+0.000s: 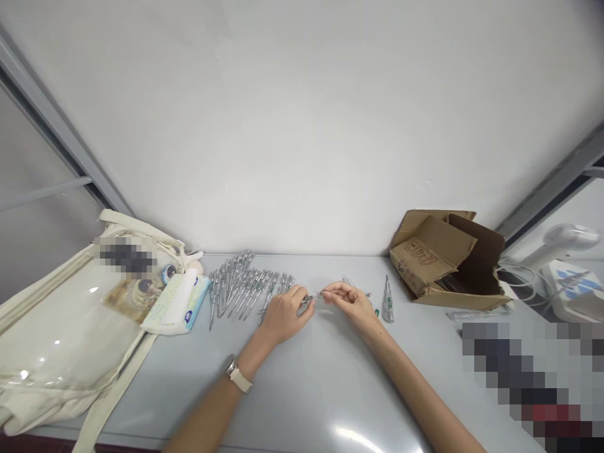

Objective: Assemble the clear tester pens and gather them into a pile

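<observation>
My left hand (284, 313) and my right hand (348, 300) meet over the middle of the grey table (302, 384), both pinched on one small clear tester screwdriver (315, 296) held level between them. A row of several matching clear screwdrivers (245, 286) lies just left of my left hand. A single one (387, 301) lies right of my right hand, with a few more small parts beside that hand. A watch (237, 375) sits on my left wrist.
An open cardboard box (448, 261) lies on its side at the back right. A cream tote bag (70, 327) and a tissue pack (177, 303) fill the left. White devices with cables (561, 277) stand far right. The wall runs along the table's back.
</observation>
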Motion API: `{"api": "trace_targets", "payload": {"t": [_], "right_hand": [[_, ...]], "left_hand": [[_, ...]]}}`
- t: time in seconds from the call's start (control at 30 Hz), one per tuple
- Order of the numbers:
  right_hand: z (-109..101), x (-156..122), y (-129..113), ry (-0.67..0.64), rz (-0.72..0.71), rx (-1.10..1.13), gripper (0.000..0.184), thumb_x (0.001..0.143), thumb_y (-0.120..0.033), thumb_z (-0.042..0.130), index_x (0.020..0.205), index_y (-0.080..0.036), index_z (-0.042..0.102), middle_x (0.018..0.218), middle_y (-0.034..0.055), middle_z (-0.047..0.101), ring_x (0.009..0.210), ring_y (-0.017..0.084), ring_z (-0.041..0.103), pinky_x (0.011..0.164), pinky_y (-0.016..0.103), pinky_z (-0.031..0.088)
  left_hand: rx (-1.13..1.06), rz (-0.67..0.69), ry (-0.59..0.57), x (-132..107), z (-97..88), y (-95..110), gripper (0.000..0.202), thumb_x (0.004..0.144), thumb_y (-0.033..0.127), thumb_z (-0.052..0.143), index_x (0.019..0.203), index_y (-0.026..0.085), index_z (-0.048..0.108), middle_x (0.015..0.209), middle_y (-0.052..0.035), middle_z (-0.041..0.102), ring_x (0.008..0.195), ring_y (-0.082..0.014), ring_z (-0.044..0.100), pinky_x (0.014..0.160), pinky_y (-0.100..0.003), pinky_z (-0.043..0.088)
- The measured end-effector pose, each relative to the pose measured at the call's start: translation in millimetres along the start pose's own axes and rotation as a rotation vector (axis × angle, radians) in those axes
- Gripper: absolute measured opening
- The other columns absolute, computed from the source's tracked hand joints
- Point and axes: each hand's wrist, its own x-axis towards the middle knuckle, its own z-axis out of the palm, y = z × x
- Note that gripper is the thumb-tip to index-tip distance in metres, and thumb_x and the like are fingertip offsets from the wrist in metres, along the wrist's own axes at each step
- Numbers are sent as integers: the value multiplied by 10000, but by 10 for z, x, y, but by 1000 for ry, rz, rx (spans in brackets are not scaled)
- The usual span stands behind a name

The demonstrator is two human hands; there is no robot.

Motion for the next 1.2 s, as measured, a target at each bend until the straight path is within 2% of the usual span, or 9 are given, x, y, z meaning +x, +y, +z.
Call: {"api": "trace_targets", "payload": {"t": [0.1,0.27,0.53,0.73,1.0,1.2], "right_hand": [[18,-7,15,10,-25,41,302,720,-453,749,879,-214,654,816,8,661,809,155,621,832,312,480],[18,5,54,0,-21,-70,284,776,-484,681,855,-211,679,768,2,638,757,158,593,792,339,464],[18,26,84,-66,-20,-85,253,773,-465,685,825,-217,678,763,-6,640,732,150,582,763,340,453],[36,3,40,-51,-23,-114,290,752,-478,699,838,-204,654,794,9,640,756,156,581,748,318,449],[49,-4,15,-74,-17,-166,311,760,-495,673,786,-187,641,678,-15,566,620,121,497,631,276,397],[26,21,51,-34,-14,-160,318,759,-515,665,816,-203,650,725,3,607,688,152,551,707,319,449]], "left_hand": [[16,9,-2,-2,2,-1,160,932,308,448,826,208,514,791,4,577,647,-129,579,581,-256,372],[76,56,-8,-3,3,6,164,933,305,432,829,209,514,793,-7,577,641,-135,569,557,-258,349],[126,74,-1,1,12,-7,175,937,300,424,819,202,510,781,-8,568,619,-133,542,539,-264,326],[134,90,-2,-4,22,-12,182,935,298,426,809,196,508,762,0,555,600,-127,522,531,-256,316],[176,129,4,-10,36,-17,178,936,289,423,813,190,504,758,3,549,601,-127,517,543,-257,329],[278,188,3,5,17,-43,151,933,273,456,831,185,523,767,-5,547,632,-140,517,554,-268,336]]}}
